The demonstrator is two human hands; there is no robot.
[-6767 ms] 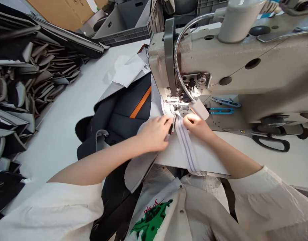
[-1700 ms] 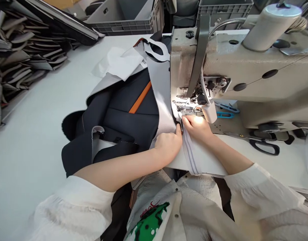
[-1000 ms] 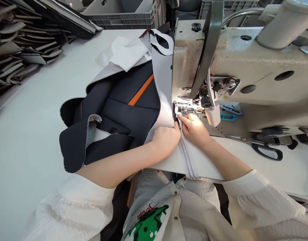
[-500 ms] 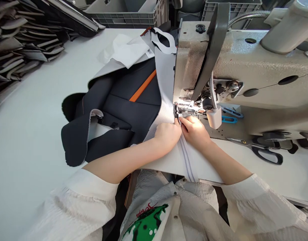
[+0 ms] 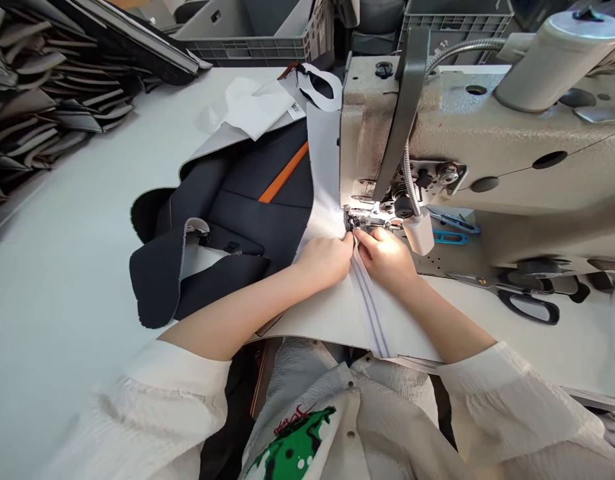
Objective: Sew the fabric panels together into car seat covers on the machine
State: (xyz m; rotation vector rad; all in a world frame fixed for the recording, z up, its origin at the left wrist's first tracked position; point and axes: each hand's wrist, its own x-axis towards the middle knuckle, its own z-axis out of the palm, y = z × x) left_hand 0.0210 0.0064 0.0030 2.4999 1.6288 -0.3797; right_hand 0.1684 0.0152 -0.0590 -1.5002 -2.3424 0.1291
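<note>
A dark seat cover (image 5: 267, 233) with an orange stripe (image 5: 285, 173) and a pale grey edge (image 5: 325, 167) lies left of the sewing machine (image 5: 357, 127). My left hand (image 5: 327, 260) is closed on the cover's edge, just in front of the lit presser foot (image 5: 355, 220). Close beside it, my right hand (image 5: 387, 257) pinches a white strip with dark lines (image 5: 370, 303) at the foot. The strip's tail runs down over the table's front edge. Both sets of fingertips are partly hidden, and the needle point cannot be made out.
Black-handled scissors (image 5: 527, 303) and blue thread snips (image 5: 450, 237) lie on the right, near the machine bed. A stack of dark cut pieces (image 5: 42, 87) fills the far left of the white table (image 5: 62, 267). Grey crates (image 5: 257, 47) stand behind.
The cover's lower edge has moved forward, away from my body, at the presser foot. Both hands keep their hold close to the foot. The whole view has shifted slightly.
</note>
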